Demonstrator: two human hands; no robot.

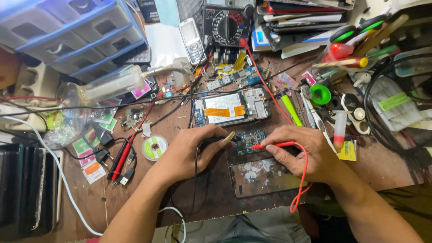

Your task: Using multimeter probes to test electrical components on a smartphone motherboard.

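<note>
Two probes [270, 145] meet the circuit board [250, 140] between grips.

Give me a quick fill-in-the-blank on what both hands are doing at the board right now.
The right hand holds a probe coloured ____.
The left hand holds a probe coloured ____.
Both probe tips meet on the small blue ____.
Behind it lies an opened ____ with its back cover off.

Missing words: red; black; circuit board; phone.

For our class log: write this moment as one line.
left hand: black probe | right hand: red probe | both on circuit board
</note>
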